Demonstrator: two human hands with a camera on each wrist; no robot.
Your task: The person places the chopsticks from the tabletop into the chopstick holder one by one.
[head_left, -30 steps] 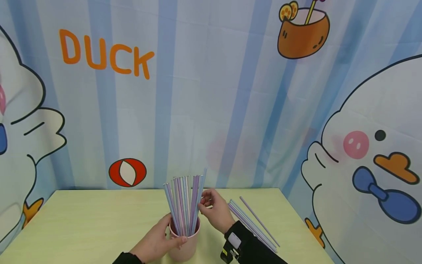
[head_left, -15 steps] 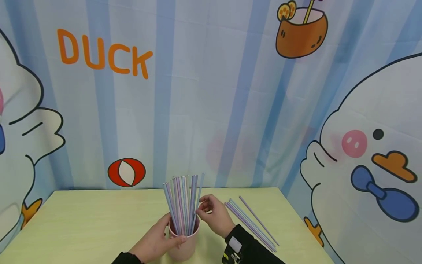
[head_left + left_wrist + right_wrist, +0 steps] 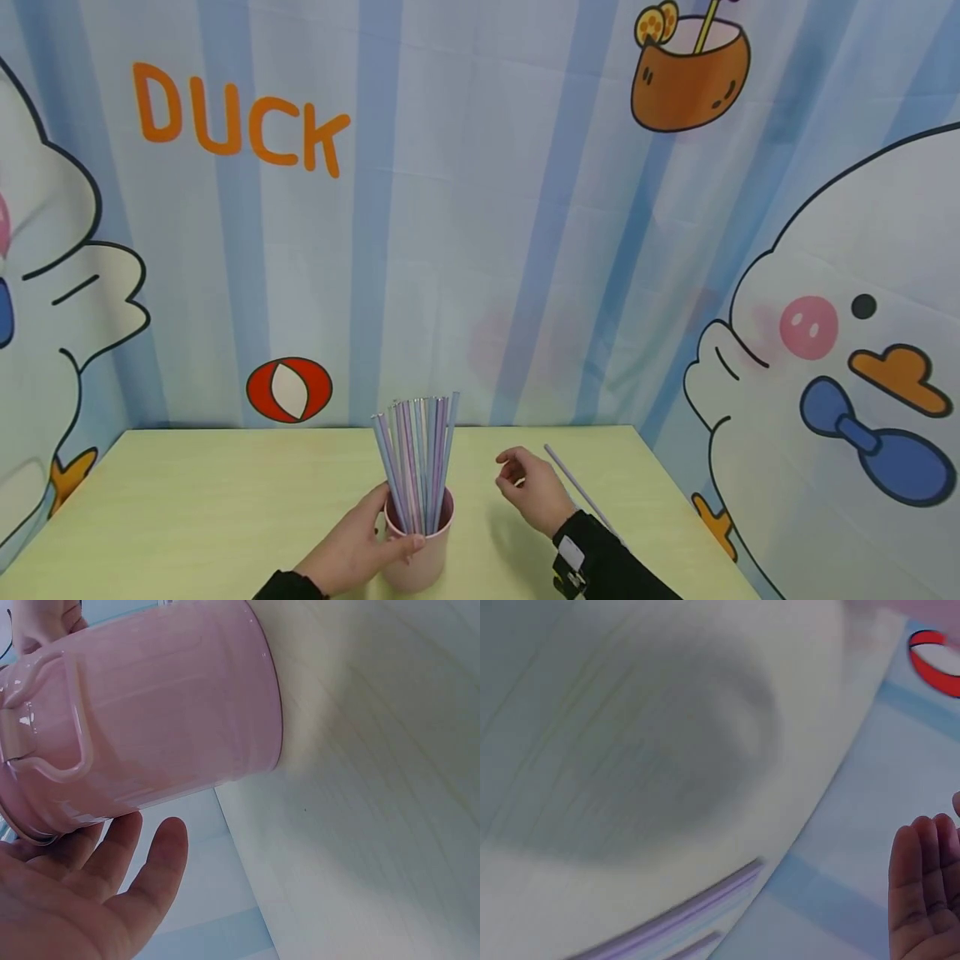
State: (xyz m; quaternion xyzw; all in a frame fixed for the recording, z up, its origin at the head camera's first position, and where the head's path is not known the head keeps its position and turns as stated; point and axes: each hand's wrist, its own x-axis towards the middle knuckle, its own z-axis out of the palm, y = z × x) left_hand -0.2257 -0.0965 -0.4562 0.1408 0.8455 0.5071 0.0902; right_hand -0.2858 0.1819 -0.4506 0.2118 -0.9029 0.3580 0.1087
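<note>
Filling seemed underway: left hand (image 3: pixel 356 546) gripped the cup (image 3: pixel 422 567) of straws (image 3: pixel 418 475); right hand (image 3: pixel 536 492), loose, apparently empty, likely needed another.

**Cam setup: one head, two wrists**

Head: we look forward and down across the worktop (image 3: pixel 225 500) to the backdrop (image 3: pixel 465 208); widest view. Left wrist: we're tight on the pink cup (image 3: pixel 172 705), frame rolled sideways; head shares that cup. Right wrist: we're low over the worktop, tilted, facing the backdrop; head shares the red-and-white print (image 3: pixel 288 390) and loose straws (image 3: pixel 667 918).
</note>
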